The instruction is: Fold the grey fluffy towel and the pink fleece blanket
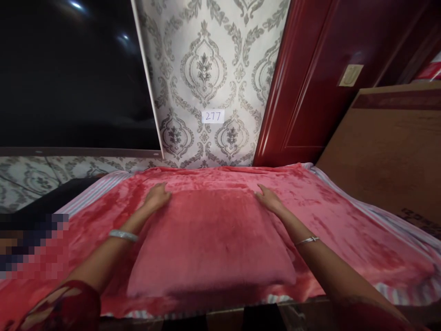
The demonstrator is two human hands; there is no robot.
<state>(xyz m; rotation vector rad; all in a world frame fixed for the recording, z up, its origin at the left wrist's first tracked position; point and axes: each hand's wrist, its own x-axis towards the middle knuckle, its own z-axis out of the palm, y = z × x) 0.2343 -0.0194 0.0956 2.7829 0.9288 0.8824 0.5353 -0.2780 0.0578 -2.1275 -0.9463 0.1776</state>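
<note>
A folded pink blanket (217,243) with a plush-looking surface lies before me, its wider side towards me. It rests on a larger red-pink plush cover (330,207). My left hand (158,196) is at the folded blanket's far left corner, thumb and forefinger apart. At the far right corner, my right hand (269,198) touches the blanket, also with thumb and forefinger apart. The other fingers of both hands are mostly hidden. A pale bangle (123,235) circles my left wrist, and a thin silver bracelet (308,240) my right.
A striped cloth (99,191) shows around the cover's edges. Behind stands a patterned wall (237,69) with a paper label (212,116) reading 277. A large dark screen (69,82) is at left. A red panel (310,78) and a cardboard box (389,151) stand at right.
</note>
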